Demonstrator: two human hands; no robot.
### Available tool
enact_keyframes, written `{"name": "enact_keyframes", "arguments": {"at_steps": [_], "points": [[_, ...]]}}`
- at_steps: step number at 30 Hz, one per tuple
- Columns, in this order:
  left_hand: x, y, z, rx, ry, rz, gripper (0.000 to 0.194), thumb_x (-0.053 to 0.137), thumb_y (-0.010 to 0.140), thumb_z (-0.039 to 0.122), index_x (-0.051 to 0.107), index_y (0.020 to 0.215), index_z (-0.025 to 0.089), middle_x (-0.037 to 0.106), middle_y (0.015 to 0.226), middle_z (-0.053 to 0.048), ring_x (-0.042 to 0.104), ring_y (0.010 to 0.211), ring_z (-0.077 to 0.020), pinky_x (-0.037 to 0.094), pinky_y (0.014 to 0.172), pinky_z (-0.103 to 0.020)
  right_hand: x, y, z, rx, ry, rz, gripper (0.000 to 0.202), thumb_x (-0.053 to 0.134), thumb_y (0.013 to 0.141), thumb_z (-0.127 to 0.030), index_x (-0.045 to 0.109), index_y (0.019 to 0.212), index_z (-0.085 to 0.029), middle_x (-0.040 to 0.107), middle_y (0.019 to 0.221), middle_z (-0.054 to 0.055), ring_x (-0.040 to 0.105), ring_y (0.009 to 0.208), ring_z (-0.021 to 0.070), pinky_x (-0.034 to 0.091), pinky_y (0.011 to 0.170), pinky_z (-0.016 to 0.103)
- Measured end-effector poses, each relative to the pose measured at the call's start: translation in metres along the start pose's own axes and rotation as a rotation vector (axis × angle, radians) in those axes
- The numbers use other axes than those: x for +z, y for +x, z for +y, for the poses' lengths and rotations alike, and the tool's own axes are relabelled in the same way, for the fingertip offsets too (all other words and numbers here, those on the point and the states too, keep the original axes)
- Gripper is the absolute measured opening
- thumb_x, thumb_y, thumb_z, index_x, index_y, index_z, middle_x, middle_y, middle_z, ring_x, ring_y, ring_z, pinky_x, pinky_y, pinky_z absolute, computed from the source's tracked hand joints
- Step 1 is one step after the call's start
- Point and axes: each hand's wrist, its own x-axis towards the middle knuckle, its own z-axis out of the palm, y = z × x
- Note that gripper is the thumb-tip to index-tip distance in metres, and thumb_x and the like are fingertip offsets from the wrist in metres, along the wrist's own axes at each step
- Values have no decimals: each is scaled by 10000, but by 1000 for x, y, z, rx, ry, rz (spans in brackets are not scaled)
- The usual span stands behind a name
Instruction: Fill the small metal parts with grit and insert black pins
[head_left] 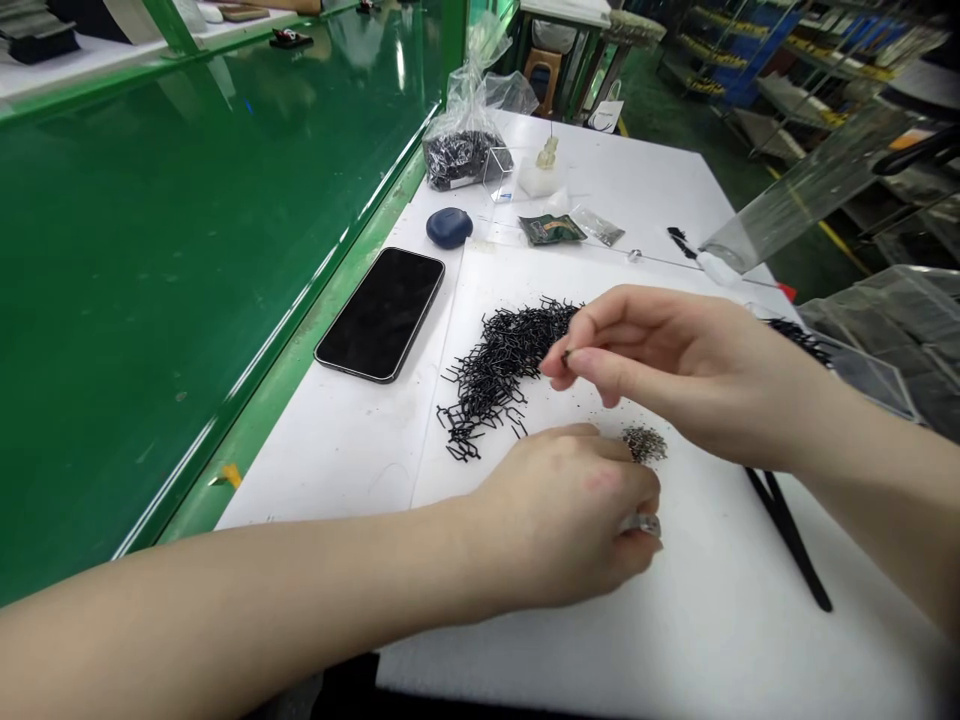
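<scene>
Right hand [675, 365] pinches 1 small black clip [566, 355] above the pile of black clips [499, 370]; left hand [577, 515] curls, fingertips pressed at tiny metal bits [645, 443]. Steady, single-piece picking seems wisest.

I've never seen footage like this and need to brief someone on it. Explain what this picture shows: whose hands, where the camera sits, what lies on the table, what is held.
There is one picture, taken by a camera worn on a person's head, looking down at their own bare hands. No machine is involved.

The right hand pinches a tiny dark piece at its fingertips, above a pile of small black wire clips. The left hand rests on the white sheet, curled beside a little heap of tiny grey parts; whether its fingers hold anything is hidden.

Also on the table: a black phone lying face up, a dark blue case, a plastic bag of more black parts, and a black strip to the right.
</scene>
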Motion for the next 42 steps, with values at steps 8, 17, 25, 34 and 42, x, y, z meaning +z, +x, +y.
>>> {"name": "enact_keyframes", "arguments": {"at_steps": [8,17,25,34,42], "points": [[-3,-4,4,-26,-162,120,55,835,960,234,857,978,187,853,931,-49,788,864,-228,637,829,-335,-42,-75,26,-19,-213,346,98,953,985,-323,882,1033,-370,831,823,34,689,571,179,536,493,323],[-12,1,16,-190,-355,269,155,813,852,130,874,973,205,856,832,26,707,654,-114,624,676,-217,-30,-88,50,-55,8,416,157,984,919,-245,920,923,-389,884,981,6,822,885,213,659,679,290],[-22,15,24,-517,-865,295,228,881,821,132,983,949,291,922,858,-6,894,841,-203,719,743,-212,-18,-88,40,-84,218,395,379,957,868,-64,955,989,-424,926,907,-48,889,785,189,748,688,262],[-22,17,24,-614,-1154,312,369,1034,716,-30,925,933,247,943,921,7,905,868,-138,722,819,-138,-13,-91,33,-119,175,422,409,880,866,-23,939,966,-415,929,934,-61,897,857,194,765,789,289],[-22,13,18,-599,-1136,320,217,1073,836,160,979,967,306,955,963,7,911,907,-132,702,858,-111,-8,-96,34,-183,34,469,359,877,912,-58,868,992,-409,917,958,-63,882,844,217,757,783,369]]}}
